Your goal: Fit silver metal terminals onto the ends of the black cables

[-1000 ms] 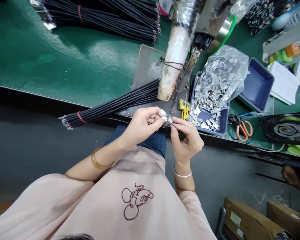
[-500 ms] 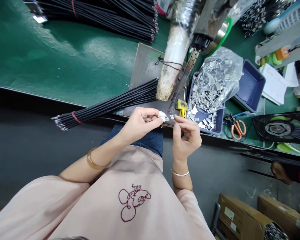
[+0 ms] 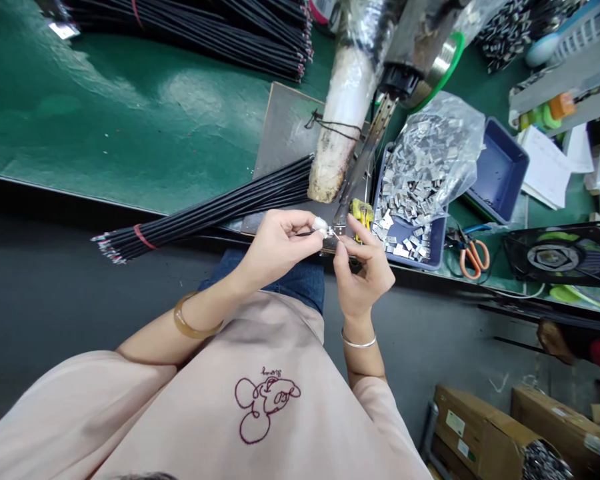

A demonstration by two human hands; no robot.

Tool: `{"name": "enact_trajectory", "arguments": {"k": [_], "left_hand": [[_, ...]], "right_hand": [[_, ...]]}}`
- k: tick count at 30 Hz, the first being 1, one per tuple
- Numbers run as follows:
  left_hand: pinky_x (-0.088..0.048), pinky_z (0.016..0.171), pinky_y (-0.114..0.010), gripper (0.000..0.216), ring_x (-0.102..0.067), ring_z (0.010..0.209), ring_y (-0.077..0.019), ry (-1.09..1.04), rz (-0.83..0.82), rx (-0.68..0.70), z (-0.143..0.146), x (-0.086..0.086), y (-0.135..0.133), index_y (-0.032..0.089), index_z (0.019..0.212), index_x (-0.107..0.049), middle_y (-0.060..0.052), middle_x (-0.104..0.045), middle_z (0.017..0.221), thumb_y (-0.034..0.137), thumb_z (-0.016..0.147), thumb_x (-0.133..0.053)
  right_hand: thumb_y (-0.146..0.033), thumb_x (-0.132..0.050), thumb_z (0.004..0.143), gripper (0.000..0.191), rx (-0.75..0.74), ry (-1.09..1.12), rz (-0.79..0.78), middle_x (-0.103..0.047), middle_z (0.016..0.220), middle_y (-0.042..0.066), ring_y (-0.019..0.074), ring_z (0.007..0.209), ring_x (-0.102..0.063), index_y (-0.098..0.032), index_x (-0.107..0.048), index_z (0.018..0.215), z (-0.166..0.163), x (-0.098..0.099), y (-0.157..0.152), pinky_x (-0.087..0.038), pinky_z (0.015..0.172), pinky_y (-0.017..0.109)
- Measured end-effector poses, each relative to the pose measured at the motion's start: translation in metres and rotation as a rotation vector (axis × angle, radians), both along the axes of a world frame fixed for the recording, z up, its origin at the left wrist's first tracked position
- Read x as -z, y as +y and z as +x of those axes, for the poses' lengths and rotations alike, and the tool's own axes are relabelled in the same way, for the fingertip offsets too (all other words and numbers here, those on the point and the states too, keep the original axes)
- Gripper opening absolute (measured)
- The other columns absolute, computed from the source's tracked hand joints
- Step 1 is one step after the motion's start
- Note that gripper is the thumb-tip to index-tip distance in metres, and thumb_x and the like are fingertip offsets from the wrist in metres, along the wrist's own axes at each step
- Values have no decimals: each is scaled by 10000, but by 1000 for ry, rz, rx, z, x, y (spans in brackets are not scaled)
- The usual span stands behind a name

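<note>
My left hand [image 3: 285, 243] pinches a black cable [image 3: 304, 234] between thumb and index finger; a white covering [image 3: 321, 224] wraps the index fingertip. Just past those fingertips sits a small silver metal connector [image 3: 337, 231], touching or close to the cable end. A thin reddish wire [image 3: 336, 237] reaches from there to my right hand [image 3: 364, 270], whose thumb and middle finger close on it while the index finger is lifted. Behind the hands, a bundle of black cables [image 3: 220, 200] lies across a grey board [image 3: 287, 127]. The exact joint between the fingertips is too small to make out.
A soldering iron [image 3: 365, 160] and a wrapped white tube [image 3: 333, 147] hang over the board. To the right are a yellow sponge holder [image 3: 362, 212], a blue tray [image 3: 437, 247] of metal connectors, orange-handled pliers [image 3: 474, 260] and a fan [image 3: 563, 257]. More cable bundles [image 3: 205, 33] lie at the back.
My right hand has moved left to the left fingertips, bringing the small connector against the cable end. Its index finger has lifted away. The left hand has shifted slightly left.
</note>
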State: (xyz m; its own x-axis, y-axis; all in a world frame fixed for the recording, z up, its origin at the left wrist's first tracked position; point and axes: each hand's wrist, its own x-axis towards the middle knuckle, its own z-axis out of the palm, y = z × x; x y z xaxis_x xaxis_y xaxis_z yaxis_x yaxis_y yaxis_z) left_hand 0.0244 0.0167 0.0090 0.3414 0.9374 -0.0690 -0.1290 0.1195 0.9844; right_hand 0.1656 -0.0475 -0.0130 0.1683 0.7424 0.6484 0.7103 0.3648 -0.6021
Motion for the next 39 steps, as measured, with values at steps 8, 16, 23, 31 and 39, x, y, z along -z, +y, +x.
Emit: {"name": "enact_trajectory", "arguments": {"k": [8, 16, 23, 31, 39], "left_hand": [[-168, 446, -205, 116, -239, 484, -43, 102, 89, -18, 2, -2, 1, 145, 656, -610, 57, -354, 531, 198, 756, -636], [-143, 446, -216, 120, -227, 493, -45, 117, 118, 57, 0, -4, 1, 148, 680, -571, 65, -330, 548, 168, 798, -587], [-170, 459, -214, 133, -246, 496, -50, 117, 83, 56, 0, -1, 0, 151, 659, -568, 63, -331, 543, 192, 771, -627], [-182, 467, -216, 146, -236, 510, -51, 124, 136, -4, 2, -1, 2, 145, 666, -588, 60, -322, 559, 193, 801, -614], [-247, 482, -195, 141, -306, 539, -56, 140, 65, 71, -1, -5, 2, 135, 634, -581, 45, -392, 586, 172, 766, -611]], "right_hand": [[-184, -624, 906, 42, 20, 37, -92, -769, 1172, 63, 190, 956, -780, -225, -635, 909, -1, -7, 4, -663, 763, 341], [-161, -652, 876, 71, 3, 84, -107, -781, 1123, 44, 164, 876, -782, -225, -628, 855, -1, -10, 2, -663, 775, 330], [-185, -647, 893, 46, 36, 23, -89, -793, 1043, 24, 180, 953, -776, -230, -652, 887, 0, -9, 3, -654, 738, 312], [-94, -691, 850, 166, 27, -68, 7, -794, 1029, 15, 170, 1007, -765, -237, -675, 932, -3, -15, 10, -637, 845, 311], [-148, -691, 862, 105, 62, -55, -34, -788, 1007, 6, 166, 921, -770, -241, -647, 884, -2, -12, 6, -640, 752, 302]]}}
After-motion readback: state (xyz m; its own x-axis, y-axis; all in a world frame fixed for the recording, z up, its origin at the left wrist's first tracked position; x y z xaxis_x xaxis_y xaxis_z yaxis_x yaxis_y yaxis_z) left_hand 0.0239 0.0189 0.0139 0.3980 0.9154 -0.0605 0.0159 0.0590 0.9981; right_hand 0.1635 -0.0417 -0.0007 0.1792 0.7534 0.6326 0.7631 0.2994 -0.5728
